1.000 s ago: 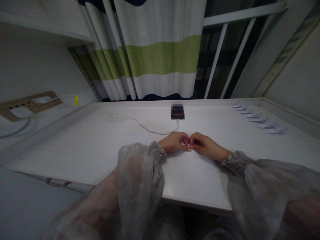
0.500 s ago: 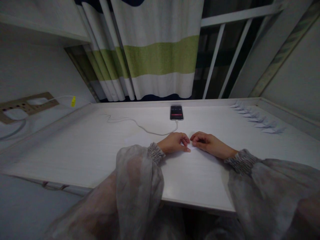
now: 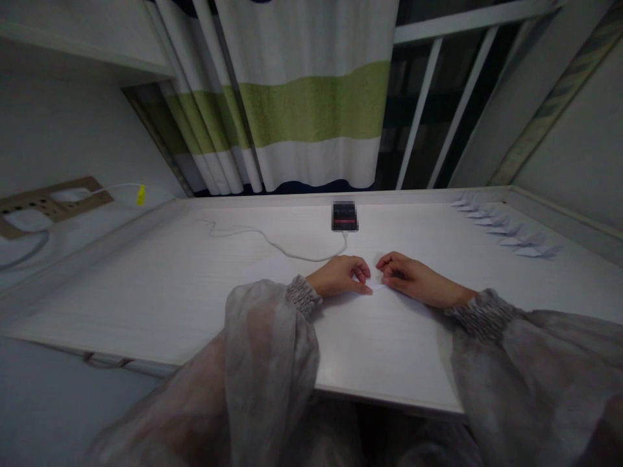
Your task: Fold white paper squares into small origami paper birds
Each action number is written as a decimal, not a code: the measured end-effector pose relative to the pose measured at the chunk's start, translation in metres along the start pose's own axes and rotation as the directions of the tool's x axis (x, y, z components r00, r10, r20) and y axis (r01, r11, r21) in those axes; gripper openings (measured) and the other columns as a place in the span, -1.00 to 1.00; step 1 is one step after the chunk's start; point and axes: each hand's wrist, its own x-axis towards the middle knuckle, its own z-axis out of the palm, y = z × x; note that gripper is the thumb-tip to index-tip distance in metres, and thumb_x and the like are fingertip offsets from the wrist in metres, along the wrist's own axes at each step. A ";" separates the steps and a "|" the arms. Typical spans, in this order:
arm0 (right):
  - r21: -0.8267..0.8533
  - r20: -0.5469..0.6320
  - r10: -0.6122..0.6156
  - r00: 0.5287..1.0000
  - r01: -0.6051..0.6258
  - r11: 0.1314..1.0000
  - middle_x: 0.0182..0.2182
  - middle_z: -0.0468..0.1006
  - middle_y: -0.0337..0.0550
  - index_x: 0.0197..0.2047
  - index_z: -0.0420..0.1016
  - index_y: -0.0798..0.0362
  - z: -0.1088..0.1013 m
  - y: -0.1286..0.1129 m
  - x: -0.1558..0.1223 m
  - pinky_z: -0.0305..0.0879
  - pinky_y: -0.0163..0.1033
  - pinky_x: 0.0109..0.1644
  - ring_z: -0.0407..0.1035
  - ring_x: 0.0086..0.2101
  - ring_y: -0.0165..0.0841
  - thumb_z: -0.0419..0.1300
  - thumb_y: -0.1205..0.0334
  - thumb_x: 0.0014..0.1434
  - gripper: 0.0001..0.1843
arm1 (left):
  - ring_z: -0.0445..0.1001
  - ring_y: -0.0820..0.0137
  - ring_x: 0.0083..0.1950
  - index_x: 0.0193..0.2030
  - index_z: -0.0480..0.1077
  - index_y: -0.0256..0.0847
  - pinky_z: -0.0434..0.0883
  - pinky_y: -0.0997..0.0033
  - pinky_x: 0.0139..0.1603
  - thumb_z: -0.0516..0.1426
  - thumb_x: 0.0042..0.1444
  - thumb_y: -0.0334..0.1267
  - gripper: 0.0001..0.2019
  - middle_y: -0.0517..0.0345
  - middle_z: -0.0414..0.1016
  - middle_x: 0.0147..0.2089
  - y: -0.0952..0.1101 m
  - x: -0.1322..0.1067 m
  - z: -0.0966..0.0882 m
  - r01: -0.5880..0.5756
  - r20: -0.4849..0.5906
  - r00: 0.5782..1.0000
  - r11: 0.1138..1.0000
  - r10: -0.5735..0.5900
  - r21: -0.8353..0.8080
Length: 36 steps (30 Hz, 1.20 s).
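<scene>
A small piece of white paper (image 3: 374, 284) shows between my hands, low over the white desk; its folds are too faint to make out. My left hand (image 3: 341, 275) is at its left side, thumb and fingers curled round the edge. From the right, my right hand (image 3: 413, 279) pinches the other side between thumb and fingertips. Most of the paper is hidden by the fingers or blends into the desk.
Beyond my hands a phone (image 3: 344, 216) lies with a white cable (image 3: 287, 251) running left. Several folded white paper pieces (image 3: 506, 228) stand in a row at the back right. A wall socket strip (image 3: 48, 206) is at left, a curtain (image 3: 311, 110) behind.
My right hand has moved a little to the right, widening the gap between my hands so more of the paper shows. My left hand has hardly moved.
</scene>
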 end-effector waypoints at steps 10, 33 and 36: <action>0.070 0.088 0.031 0.996 -0.037 0.997 -0.19 0.29 -0.05 -0.52 0.29 0.09 -0.011 0.003 0.000 0.15 -0.16 -0.11 0.23 -0.22 -0.31 0.05 0.04 -0.01 -0.73 | 0.27 0.54 -0.42 -0.32 0.35 -0.28 0.19 0.51 -0.36 0.24 -0.24 -0.18 -0.68 0.20 0.40 -0.40 -0.003 0.002 0.001 -0.024 0.006 1.000 1.000 0.024 0.006; -0.279 0.085 0.074 0.994 -0.047 0.959 -0.16 0.34 -0.08 -0.55 0.38 0.09 -0.005 -0.005 0.007 0.07 -0.06 -0.04 0.18 -0.12 -0.22 0.07 0.40 -0.09 -0.90 | 0.22 0.57 -0.46 -0.35 0.37 -0.28 0.18 0.52 -0.39 0.24 -0.24 -0.23 -0.73 0.24 0.35 -0.45 -0.001 0.003 0.001 -0.015 0.003 1.000 1.000 0.015 -0.023; -0.309 0.077 0.106 0.991 -0.077 0.948 -0.16 0.35 -0.09 -0.56 0.40 0.10 -0.004 -0.006 0.009 0.07 -0.06 -0.05 0.18 -0.12 -0.22 0.07 0.39 -0.09 -0.89 | 0.23 0.56 -0.45 -0.35 0.38 -0.28 0.18 0.52 -0.38 0.24 -0.24 -0.24 -0.74 0.23 0.35 -0.45 0.000 0.002 0.001 -0.014 0.003 1.000 1.000 0.014 -0.010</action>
